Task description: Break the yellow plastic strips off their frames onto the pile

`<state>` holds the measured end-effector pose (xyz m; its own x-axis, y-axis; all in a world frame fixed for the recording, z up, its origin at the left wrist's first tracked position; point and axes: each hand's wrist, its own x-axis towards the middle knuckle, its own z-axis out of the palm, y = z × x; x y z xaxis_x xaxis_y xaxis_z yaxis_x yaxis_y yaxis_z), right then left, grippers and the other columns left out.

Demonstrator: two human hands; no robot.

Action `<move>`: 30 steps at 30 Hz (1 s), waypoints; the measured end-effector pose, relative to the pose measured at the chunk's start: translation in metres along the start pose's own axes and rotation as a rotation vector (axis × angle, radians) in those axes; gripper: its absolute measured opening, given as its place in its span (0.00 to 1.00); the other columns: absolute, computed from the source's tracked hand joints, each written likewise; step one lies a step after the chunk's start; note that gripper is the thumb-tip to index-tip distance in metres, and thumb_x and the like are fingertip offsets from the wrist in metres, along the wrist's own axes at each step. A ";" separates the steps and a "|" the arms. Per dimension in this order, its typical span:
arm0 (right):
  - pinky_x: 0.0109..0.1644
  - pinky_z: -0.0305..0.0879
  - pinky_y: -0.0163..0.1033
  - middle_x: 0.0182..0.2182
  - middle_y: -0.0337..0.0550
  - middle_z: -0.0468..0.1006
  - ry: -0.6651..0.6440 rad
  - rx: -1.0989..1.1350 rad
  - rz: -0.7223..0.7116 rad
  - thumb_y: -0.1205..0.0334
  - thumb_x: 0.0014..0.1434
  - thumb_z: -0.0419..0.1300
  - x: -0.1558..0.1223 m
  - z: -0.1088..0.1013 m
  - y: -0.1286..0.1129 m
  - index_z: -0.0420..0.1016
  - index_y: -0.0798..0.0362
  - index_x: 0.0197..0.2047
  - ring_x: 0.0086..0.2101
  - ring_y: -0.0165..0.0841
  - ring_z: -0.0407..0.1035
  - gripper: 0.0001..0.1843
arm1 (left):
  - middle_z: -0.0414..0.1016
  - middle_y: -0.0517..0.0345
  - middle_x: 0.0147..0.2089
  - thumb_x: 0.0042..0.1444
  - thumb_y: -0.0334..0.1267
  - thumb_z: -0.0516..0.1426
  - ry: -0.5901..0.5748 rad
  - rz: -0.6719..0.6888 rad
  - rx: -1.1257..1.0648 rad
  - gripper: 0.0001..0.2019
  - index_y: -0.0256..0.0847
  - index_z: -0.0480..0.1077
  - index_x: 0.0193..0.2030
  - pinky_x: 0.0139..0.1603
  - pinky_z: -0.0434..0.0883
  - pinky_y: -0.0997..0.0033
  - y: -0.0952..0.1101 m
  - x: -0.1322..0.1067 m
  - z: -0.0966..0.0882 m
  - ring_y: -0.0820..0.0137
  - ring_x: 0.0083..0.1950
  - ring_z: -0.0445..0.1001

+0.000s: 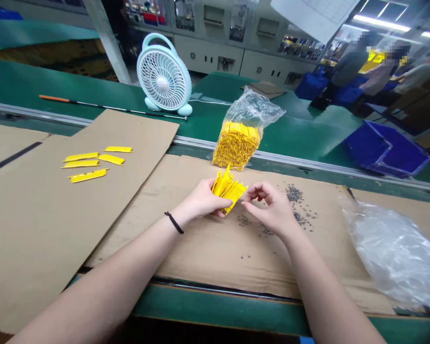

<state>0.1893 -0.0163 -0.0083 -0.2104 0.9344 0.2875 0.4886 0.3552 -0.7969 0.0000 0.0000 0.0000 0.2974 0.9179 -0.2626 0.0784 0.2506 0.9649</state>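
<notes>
My left hand [208, 199] is closed around a bundle of thin yellow plastic strips [230, 190], held above the cardboard [197, 248]. Just right of the bundle is my right hand [268, 206], thumb and forefinger curved near each other by the strips' ends; whether something tiny sits between them is too small to make out. Small dark grey pieces [294, 193] lie scattered on the cardboard beside and below my right hand. Behind both hands stands a clear plastic bag [238, 143] packed with more yellow strips. Several loose yellow strips [88, 176] rest on the left cardboard sheet [39, 224].
A pale blue fan [164, 79] stands on the green surface at the back, with a thin rod [111, 108] lying before it. An empty-looking clear bag [397, 253] lies at right. Farther off are a blue bin [387, 148] and several people at work.
</notes>
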 end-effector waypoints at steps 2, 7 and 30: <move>0.35 0.63 0.39 0.29 0.38 0.75 -0.002 -0.009 0.002 0.68 0.47 0.61 0.000 0.000 0.001 0.67 0.51 0.36 0.30 0.32 0.70 0.11 | 0.76 0.52 0.33 0.39 0.28 0.63 0.016 0.003 0.027 0.16 0.35 0.72 0.39 0.19 0.74 0.74 -0.001 0.001 0.000 0.70 0.26 0.74; 0.35 0.62 0.39 0.28 0.38 0.75 -0.034 0.016 0.019 0.68 0.48 0.61 0.000 0.000 0.001 0.65 0.51 0.37 0.29 0.31 0.70 0.12 | 0.76 0.50 0.35 0.40 0.28 0.62 0.019 -0.004 0.066 0.17 0.35 0.71 0.40 0.20 0.74 0.73 -0.002 0.001 0.001 0.70 0.27 0.75; 0.35 0.71 0.39 0.23 0.35 0.77 0.237 0.644 0.331 0.60 0.38 0.72 0.005 0.019 0.001 0.66 0.51 0.38 0.26 0.32 0.73 0.25 | 0.77 0.48 0.38 0.41 0.30 0.66 -0.051 -0.015 -0.100 0.18 0.32 0.72 0.42 0.25 0.76 0.70 0.003 -0.002 0.007 0.69 0.30 0.75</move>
<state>0.1730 -0.0118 -0.0179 0.0838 0.9961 0.0276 -0.1112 0.0369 -0.9931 0.0061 -0.0032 0.0036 0.3450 0.8977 -0.2741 -0.0113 0.2960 0.9551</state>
